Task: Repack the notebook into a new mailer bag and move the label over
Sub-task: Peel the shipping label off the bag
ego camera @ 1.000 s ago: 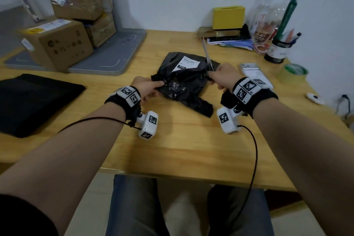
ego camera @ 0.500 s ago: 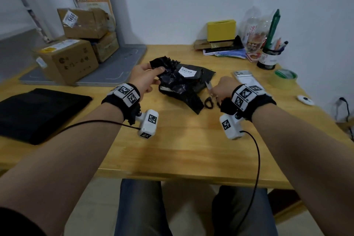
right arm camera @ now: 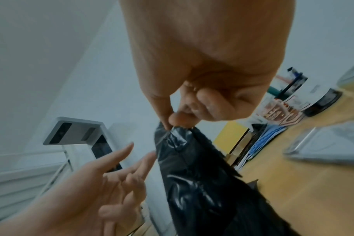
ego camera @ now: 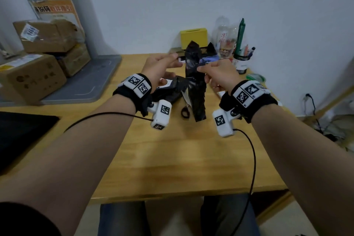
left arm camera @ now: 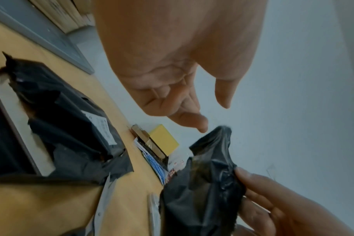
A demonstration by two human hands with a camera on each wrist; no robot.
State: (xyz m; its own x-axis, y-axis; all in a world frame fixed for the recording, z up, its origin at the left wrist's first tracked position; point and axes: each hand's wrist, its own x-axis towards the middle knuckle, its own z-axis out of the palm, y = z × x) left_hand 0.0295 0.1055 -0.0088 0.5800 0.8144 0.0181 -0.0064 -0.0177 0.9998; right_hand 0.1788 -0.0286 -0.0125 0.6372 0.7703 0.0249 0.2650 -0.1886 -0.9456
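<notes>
The old black mailer (ego camera: 172, 90) lies cut open on the wooden table (ego camera: 182, 159), behind my left wrist. In the left wrist view its white label (left arm camera: 103, 127) faces up and the notebook's pale edge (left arm camera: 24, 132) shows through the cut. My right hand (ego camera: 201, 67) is raised and pinches a cut-off black plastic strip (ego camera: 195, 86), which hangs straight down; the pinch (right arm camera: 173, 121) is plain in the right wrist view. My left hand (ego camera: 176, 61) hovers at the strip's top, fingers relaxed and holding nothing (left arm camera: 212, 115). The scissors (ego camera: 184, 112) lie on the table below the strip.
A flat stack of black mailer bags (ego camera: 23, 136) sits at the table's left edge. Cardboard boxes (ego camera: 32, 76) stand on a grey mat (ego camera: 92, 76) at back left. A yellow box (ego camera: 193, 37), pen cup (ego camera: 241, 61) and tape roll (ego camera: 255, 77) line the back right.
My right hand put the scissors down and lifted the cut strip into the air. My left hand let go of the old mailer and rose to the strip. The view tilted up.
</notes>
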